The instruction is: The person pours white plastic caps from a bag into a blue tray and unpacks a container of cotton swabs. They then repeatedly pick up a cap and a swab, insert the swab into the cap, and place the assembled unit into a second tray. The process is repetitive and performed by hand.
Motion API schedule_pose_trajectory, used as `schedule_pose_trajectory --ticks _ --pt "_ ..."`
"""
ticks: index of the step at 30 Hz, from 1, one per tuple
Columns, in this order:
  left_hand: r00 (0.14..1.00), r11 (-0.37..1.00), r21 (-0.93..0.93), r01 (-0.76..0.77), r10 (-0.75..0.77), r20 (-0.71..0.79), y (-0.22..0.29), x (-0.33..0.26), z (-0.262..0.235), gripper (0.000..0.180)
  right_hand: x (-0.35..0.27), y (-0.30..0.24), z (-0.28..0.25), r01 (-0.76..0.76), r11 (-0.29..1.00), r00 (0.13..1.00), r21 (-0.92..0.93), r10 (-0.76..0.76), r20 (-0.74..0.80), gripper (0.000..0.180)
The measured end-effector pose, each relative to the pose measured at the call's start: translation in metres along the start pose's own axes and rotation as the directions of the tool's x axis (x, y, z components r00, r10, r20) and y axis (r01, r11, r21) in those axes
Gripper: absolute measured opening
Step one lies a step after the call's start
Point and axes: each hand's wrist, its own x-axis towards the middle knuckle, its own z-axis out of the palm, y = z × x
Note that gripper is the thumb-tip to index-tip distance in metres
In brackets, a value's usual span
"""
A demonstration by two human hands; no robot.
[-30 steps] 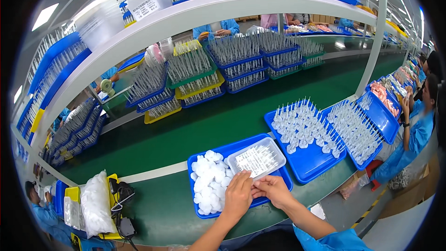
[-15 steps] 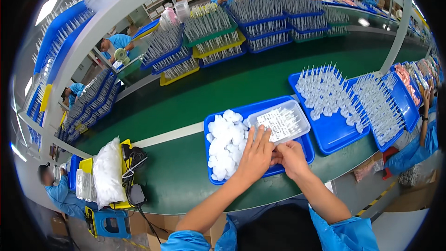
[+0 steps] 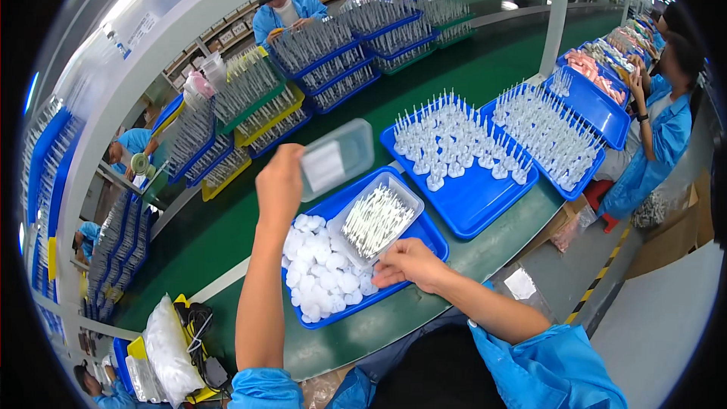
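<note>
The left hand [image 3: 279, 185] is raised above the green surface [image 3: 485, 76], its fingers closed on one end of a clear plastic lid [image 3: 337, 157] that it holds up in the air, tilted, over the near blue tray [image 3: 424, 233]. Below it sits a clear plastic box [image 3: 375, 220], open on top and full of thin white sticks, resting in the right part of that tray. To the box's left, in the same tray, lies a heap of small white round caps [image 3: 322, 273]. The right hand [image 3: 409, 263] rests at the tray's front edge, just beside the near corner of the box, its fingers curled narrow with the tips among the caps; whether they pinch one I cannot tell. Further right, two more blue trays [image 3: 485, 204] stand side by side, packed with upright white spiked parts [image 3: 454, 140]. A person in a blue coat [image 3: 651, 144] sits at the far right of the line.
</note>
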Motion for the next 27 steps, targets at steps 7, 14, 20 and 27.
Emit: schedule_pose_trajectory --ticks 7,14,20,27 --pt "0.913 0.728 -0.555 0.402 -0.368 0.177 0.1 -0.052 -0.013 0.026 -0.065 -0.021 -0.058 0.646 0.757 0.743 -0.099 -0.654 -0.145 0.061" --pt "0.731 0.474 -0.628 0.618 -0.052 0.68 0.213 -0.123 0.035 0.025 -0.21 0.054 -0.221 0.649 0.742 0.738 0.169 -0.559 -0.378 0.017" --pt "0.533 0.483 -0.507 0.713 0.096 0.841 0.22 -0.145 0.028 0.025 -0.28 0.148 -0.408 0.893 0.424 -0.11 -0.152 -0.123 -0.986 0.014" --pt "0.608 0.35 -0.535 0.769 -0.142 0.781 0.2 -0.164 0.017 0.026 -0.202 0.055 -0.531 0.658 0.718 0.083 -0.228 -0.37 -0.925 0.017"
